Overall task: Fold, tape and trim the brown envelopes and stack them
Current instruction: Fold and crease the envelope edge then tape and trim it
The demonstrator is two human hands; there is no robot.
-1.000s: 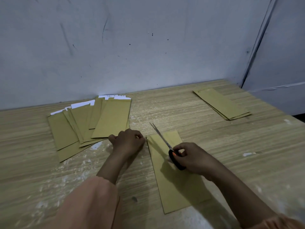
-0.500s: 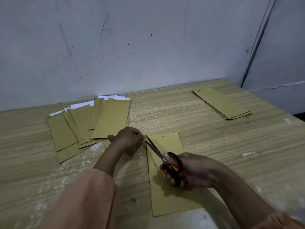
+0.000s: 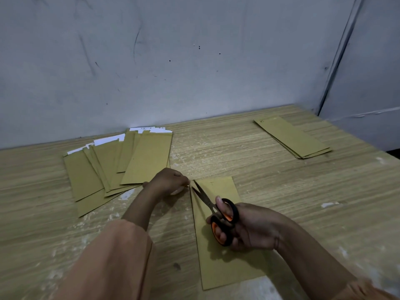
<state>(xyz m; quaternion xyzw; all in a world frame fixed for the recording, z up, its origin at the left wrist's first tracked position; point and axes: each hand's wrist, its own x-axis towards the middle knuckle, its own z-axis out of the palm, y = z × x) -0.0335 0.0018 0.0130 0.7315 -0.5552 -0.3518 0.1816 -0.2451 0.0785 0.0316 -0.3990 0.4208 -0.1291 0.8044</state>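
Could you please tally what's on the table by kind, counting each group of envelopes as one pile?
Piles of envelopes: 2, the fanned pile and the neat stack
Single envelope being trimmed: 1
Scissors: 1
Total: 4

Fanned envelopes far left on table, stacked envelopes far right, single envelope centre front

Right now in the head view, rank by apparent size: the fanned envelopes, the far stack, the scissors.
1. Fanned envelopes, largest.
2. Far stack, though distance shrinks it.
3. Scissors, smallest despite being nearest.
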